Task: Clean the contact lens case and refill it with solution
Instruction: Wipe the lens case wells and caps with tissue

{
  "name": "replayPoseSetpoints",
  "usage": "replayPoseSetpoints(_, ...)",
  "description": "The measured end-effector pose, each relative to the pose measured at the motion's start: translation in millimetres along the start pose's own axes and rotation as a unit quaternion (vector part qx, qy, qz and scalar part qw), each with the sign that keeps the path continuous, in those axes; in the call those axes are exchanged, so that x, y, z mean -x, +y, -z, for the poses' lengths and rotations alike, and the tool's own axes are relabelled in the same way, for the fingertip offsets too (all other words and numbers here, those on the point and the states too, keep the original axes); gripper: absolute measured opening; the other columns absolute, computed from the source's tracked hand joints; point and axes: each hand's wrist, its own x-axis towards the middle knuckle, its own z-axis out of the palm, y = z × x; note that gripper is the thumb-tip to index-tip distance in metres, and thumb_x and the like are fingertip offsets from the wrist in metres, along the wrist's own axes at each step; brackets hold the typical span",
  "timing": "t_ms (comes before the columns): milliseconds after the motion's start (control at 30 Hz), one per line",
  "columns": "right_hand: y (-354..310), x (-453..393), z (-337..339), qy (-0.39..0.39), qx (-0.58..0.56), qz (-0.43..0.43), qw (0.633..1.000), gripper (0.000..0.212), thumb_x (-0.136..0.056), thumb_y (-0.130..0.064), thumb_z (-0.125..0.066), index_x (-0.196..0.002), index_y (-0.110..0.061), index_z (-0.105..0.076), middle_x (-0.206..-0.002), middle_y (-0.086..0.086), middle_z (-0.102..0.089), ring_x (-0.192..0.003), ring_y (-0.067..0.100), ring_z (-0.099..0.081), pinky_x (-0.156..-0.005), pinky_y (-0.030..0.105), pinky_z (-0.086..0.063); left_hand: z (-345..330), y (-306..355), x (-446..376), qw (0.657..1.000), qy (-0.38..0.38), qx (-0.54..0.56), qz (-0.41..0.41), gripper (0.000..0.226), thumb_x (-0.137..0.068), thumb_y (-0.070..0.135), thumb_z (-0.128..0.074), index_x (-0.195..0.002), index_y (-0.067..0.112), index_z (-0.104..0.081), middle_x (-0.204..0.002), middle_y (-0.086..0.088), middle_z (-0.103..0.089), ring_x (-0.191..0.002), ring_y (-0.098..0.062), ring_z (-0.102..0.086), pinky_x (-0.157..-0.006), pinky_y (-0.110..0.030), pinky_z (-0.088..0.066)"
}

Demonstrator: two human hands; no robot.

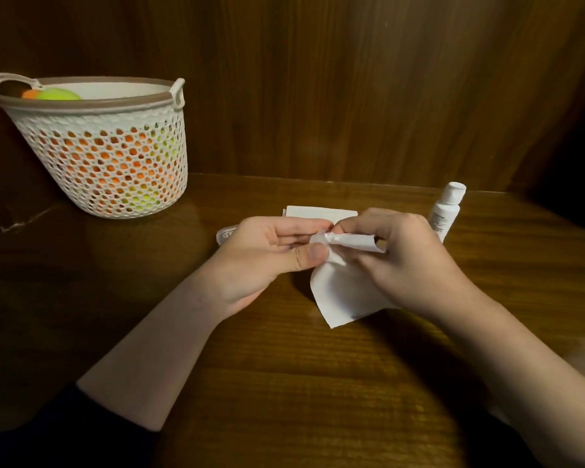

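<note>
**Tissue pinched between both hands over the table**

Small print on the bottle (444, 214) label, too blurred to read. White, cap on, tilted, at 3 o'clock of the hands, just behind the right knuckles.

Left hand (267, 255) and right hand (395, 255) together at centre, both clamped on a white tissue (338, 292): left thumb pressing it, right fingers curled round its rolled top, lower corner hanging toward the table. Whether a case part sits inside the tissue: cannot tell.

Clear case (225, 233) at 9 o'clock, mostly hidden behind the left hand. Folded tissues (318, 212) at 12 o'clock. Perforated basket (115, 157) at 10 o'clock, orange and green things inside.

Dark wooden table (284, 383), wood-panelled wall (352, 96) behind.
</note>
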Motion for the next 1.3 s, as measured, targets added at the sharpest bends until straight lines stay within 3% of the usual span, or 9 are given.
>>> replayPoseSetpoints(67,3,0,-2,-0.016,-0.048,-0.04,0.998,0.013,-0.095,-0.028,-0.079,-0.101,-0.04,-0.081,-0.101,-0.025,-0.076,-0.1,-0.007,-0.067,-0.077,0.005,-0.047,-1,0,0,1.0,0.0,-0.003,0.0,0.05,-0.077,0.016,-0.081,-0.126,0.018,-0.073,-0.129,-0.001,-0.078,-0.126,-0.012,-0.071,-0.098,-0.018,-0.055)
replayPoseSetpoints(300,1,2,-13,0.028,-0.159,-0.106,0.981,0.013,-0.096,-0.023,-0.081,-0.092,-0.035,-0.084,-0.088,-0.024,-0.079,-0.083,-0.002,-0.07,-0.071,0.015,-0.049,0,-2,-1,1.0,0.001,-0.011,-0.002,0.06,-0.073,0.022,-0.085,-0.131,0.017,-0.071,-0.132,-0.002,-0.077,-0.129,-0.014,-0.069,-0.107,-0.024,-0.053)
replayPoseSetpoints(500,-7,4,-16,0.114,-0.039,-0.079,0.99,0.018,-0.09,-0.031,-0.086,-0.087,-0.045,-0.075,-0.091,-0.033,-0.072,-0.096,-0.01,-0.066,-0.072,0.004,-0.046,-1,-3,-2,1.0,0.003,-0.013,0.006,0.059,-0.074,0.017,-0.085,-0.131,0.018,-0.07,-0.132,-0.004,-0.076,-0.128,-0.014,-0.07,-0.103,-0.022,-0.055)
replayPoseSetpoints(600,-10,4,-10,0.141,0.003,-0.04,0.989,0.022,-0.086,-0.028,-0.087,-0.091,-0.04,-0.069,-0.09,-0.031,-0.068,-0.1,-0.013,-0.061,-0.075,0.003,-0.047,-2,-4,-2,1.0,0.001,-0.005,0.011,0.059,-0.073,0.018,-0.084,-0.13,0.017,-0.07,-0.13,-0.004,-0.077,-0.126,-0.014,-0.071,-0.101,-0.021,-0.055)
replayPoseSetpoints(700,-9,4,-7,0.122,0.025,-0.003,0.992,0.015,-0.087,-0.025,-0.086,-0.096,-0.032,-0.077,-0.095,-0.025,-0.072,-0.103,-0.007,-0.062,-0.081,0.007,-0.049,0,-4,-3,1.0,-0.008,0.006,0.012,0.066,-0.077,0.021,-0.082,-0.14,0.008,-0.066,-0.135,-0.006,-0.075,-0.131,-0.016,-0.068,-0.109,-0.027,-0.053)
replayPoseSetpoints(800,-10,4,-6,0.09,-0.003,-0.019,0.996,0.012,-0.091,-0.04,-0.08,-0.102,-0.035,-0.08,-0.103,-0.028,-0.073,-0.107,-0.011,-0.061,-0.082,0.005,-0.048,4,-2,-3,1.0,-0.004,0.013,0.013,0.07,-0.081,0.023,-0.08,-0.146,0.007,-0.061,-0.141,-0.006,-0.071,-0.137,-0.017,-0.064,-0.117,-0.035,-0.049)
replayPoseSetpoints(900,-8,4,-3,0.067,-0.024,-0.027,0.997,0.023,-0.087,-0.054,-0.083,-0.106,-0.039,-0.079,-0.106,-0.029,-0.074,-0.107,-0.008,-0.063,-0.082,0.007,-0.049,5,-1,-2,1.0,-0.009,0.015,0.008,0.065,-0.083,0.02,-0.079,-0.144,0.009,-0.062,-0.139,-0.004,-0.073,-0.134,-0.013,-0.065,-0.11,-0.025,-0.052)
replayPoseSetpoints(1100,-4,3,0,0.046,-0.063,-0.039,0.996,0.017,-0.091,-0.024,-0.086,-0.101,-0.037,-0.082,-0.098,-0.03,-0.076,-0.103,-0.013,-0.066,-0.081,0.005,-0.048,6,-2,-3,1.0,-0.006,0.017,0.011,0.059,-0.081,0.024,-0.08,-0.138,0.015,-0.068,-0.136,-0.003,-0.075,-0.131,-0.014,-0.067,-0.103,-0.022,-0.055)
replayPoseSetpoints(1300,-6,3,-1,0.031,-0.004,-0.013,0.999,0.013,-0.091,-0.018,-0.084,-0.098,-0.028,-0.084,-0.095,-0.031,-0.069,-0.101,-0.02,-0.06,-0.079,-0.001,-0.042,2,-5,-2,1.0,-0.003,0.005,0.008,0.052,-0.079,0.02,-0.08,-0.13,0.018,-0.071,-0.135,-0.002,-0.075,-0.131,-0.012,-0.067,-0.104,-0.021,-0.054)
